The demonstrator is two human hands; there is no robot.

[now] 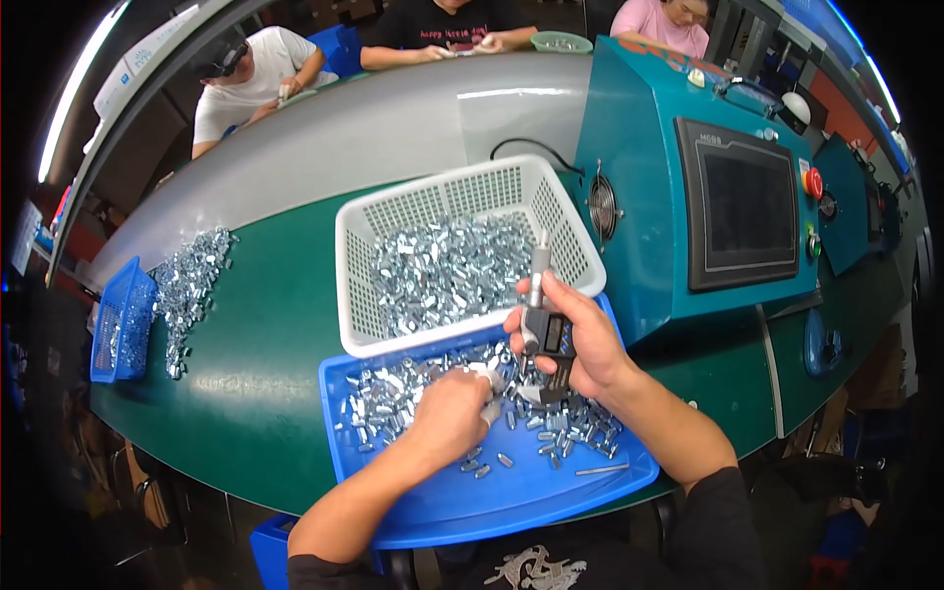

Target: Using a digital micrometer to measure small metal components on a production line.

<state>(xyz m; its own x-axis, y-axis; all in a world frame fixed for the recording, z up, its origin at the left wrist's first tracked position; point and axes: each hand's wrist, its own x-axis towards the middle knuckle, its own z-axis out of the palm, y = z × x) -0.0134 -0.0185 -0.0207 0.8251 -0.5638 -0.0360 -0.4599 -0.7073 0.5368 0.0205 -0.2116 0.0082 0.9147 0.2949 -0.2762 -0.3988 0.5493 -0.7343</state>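
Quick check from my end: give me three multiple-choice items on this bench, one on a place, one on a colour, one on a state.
1. Where is the white basket?
A. behind the blue tray
B. on the floor
C. on top of the teal machine

2. What colour is the tray under the hands?
A. red
B. blue
C. yellow

3. What is the right hand doing?
A. resting flat and empty
B. gripping a digital gauge
C. pressing the red button

Answers: 1 A, its near edge overlaps the tray's far rim; 2 B, bare blue floor shows; 3 B, fingers wrap the gauge upright.
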